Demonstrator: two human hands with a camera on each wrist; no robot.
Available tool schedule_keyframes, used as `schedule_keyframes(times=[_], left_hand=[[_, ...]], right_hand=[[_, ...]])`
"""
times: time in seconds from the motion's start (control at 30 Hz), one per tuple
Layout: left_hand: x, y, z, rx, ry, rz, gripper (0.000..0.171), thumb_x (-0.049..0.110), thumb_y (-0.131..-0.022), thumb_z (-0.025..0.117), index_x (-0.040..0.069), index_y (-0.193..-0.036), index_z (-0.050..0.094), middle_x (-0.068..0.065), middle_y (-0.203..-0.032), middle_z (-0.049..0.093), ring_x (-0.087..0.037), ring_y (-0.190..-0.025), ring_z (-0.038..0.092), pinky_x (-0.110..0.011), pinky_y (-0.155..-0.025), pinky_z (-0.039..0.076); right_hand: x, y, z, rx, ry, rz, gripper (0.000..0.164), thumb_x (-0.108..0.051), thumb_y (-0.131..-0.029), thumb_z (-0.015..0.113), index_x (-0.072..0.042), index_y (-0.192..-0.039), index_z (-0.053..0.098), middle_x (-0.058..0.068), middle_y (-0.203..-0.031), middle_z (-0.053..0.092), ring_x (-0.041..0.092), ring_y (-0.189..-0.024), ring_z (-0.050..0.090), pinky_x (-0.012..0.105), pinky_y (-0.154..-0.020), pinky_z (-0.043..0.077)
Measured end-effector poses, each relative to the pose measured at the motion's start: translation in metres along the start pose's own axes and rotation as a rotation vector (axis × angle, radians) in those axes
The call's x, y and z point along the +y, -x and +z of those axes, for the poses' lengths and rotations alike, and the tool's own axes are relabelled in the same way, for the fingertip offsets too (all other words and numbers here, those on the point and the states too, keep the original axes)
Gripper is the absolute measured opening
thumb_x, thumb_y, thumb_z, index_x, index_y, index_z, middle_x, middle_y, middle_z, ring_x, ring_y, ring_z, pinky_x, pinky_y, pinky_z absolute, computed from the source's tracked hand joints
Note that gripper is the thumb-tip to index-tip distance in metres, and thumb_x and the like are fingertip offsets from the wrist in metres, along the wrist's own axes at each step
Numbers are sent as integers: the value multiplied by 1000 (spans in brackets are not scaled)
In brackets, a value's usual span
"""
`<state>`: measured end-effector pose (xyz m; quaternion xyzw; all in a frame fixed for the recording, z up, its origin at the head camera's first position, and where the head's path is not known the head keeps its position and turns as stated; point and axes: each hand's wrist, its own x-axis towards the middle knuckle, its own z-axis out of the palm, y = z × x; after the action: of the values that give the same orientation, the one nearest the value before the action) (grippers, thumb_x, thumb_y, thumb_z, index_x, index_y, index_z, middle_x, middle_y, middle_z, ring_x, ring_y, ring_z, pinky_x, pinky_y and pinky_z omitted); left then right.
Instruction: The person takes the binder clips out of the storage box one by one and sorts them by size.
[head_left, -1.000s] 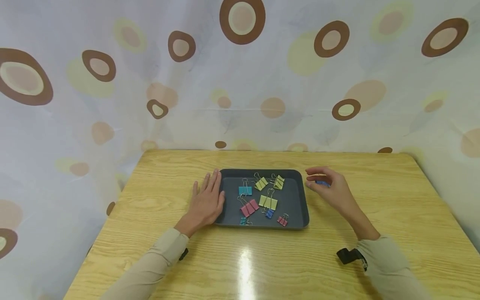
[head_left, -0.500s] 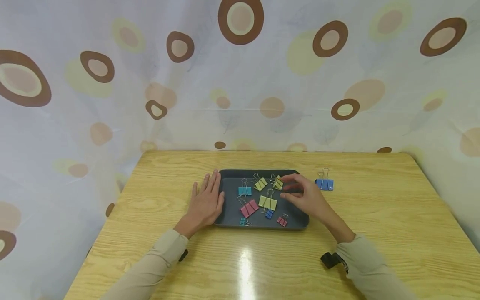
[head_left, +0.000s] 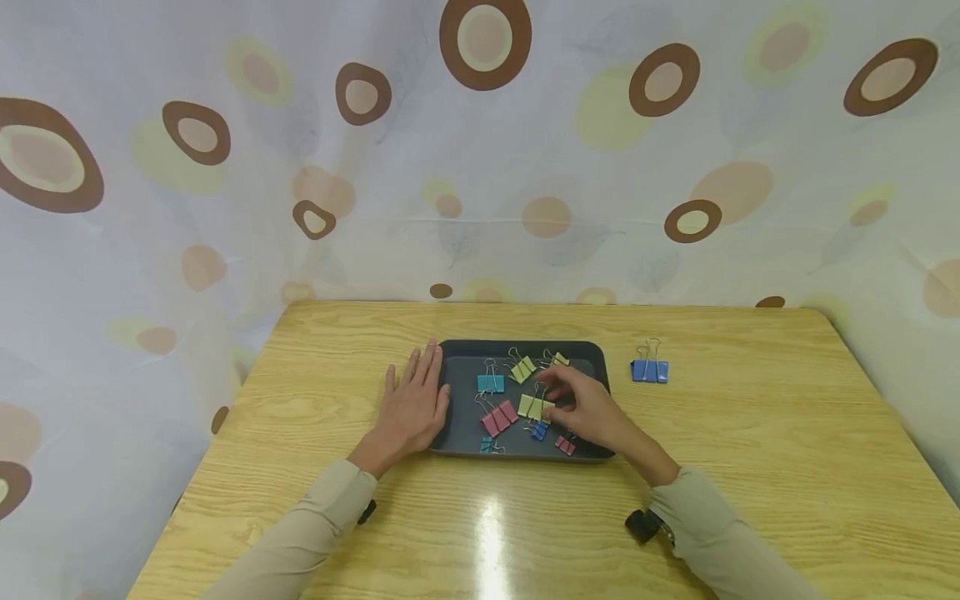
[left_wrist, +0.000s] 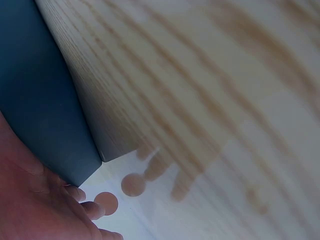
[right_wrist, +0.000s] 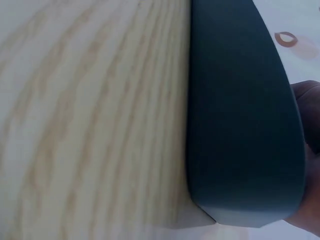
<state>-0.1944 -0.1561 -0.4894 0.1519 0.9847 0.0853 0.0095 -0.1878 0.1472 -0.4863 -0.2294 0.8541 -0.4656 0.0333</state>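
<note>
My left hand [head_left: 408, 412] rests at the left rim of a dark grey tray [head_left: 457, 442], its fingers straight and pointing away. My right hand [head_left: 588, 410] reaches over the tray's right side. Its thumb and fingers stand apart around the right end of a large yellow binder clip [head_left: 531, 407], and no firm grip shows. Just below lies a small blue binder clip [head_left: 539, 431]. A small pink binder clip [head_left: 565, 445] sits partly under the right hand. In the right wrist view the tray wall [right_wrist: 245, 110] hides most of that hand.
Also in the tray are a teal binder clip [head_left: 491, 383], a large pink one [head_left: 498, 417], a small teal one [head_left: 487, 445] and two yellow ones [head_left: 522, 369] at the back. A large blue binder clip [head_left: 649, 371] stands on the wooden table [head_left: 750, 400], right of the tray.
My right hand has left the large blue binder clip on the table and moved left over the tray to the large yellow clip. The left hand has stayed still.
</note>
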Motion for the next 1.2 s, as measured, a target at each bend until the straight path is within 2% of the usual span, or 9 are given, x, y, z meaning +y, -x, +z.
schedule_keyframes(times=[0.3,0.63,0.9,1.2], left_hand=[[0,1,1,1,13,-3,65,36,-111,29,7,-165,8,-7,-173,5,-32,-157,10,-65,-120,9],[0,0,2,9,2,5,65,37,-111,28,7,-165,8,-7,-172,5,-33,-157,11,-65,-120,10],[-1,1,2,23,6,12,65,36,-111,30,6,-165,10,-9,-172,8,-33,-157,12,-66,-120,11],[-2,0,3,23,-2,6,65,37,-110,28,7,-165,9,-8,-172,8,-33,-157,11,-65,-120,11]], right_hand=[[-3,-2,6,-41,123,-16,45,5,-86,77,-4,-128,64,11,-112,67,25,-96,66,39,-79,57],[-1,-2,4,-63,122,-38,36,6,-90,74,-6,-122,64,6,-106,68,22,-93,66,37,-78,56],[-2,-1,2,-33,67,-49,34,7,-91,71,-6,-121,64,7,-108,68,24,-96,66,39,-81,56],[-2,-4,-11,22,-66,-134,35,9,-90,72,-1,-123,63,12,-111,66,28,-98,66,46,-87,55]])
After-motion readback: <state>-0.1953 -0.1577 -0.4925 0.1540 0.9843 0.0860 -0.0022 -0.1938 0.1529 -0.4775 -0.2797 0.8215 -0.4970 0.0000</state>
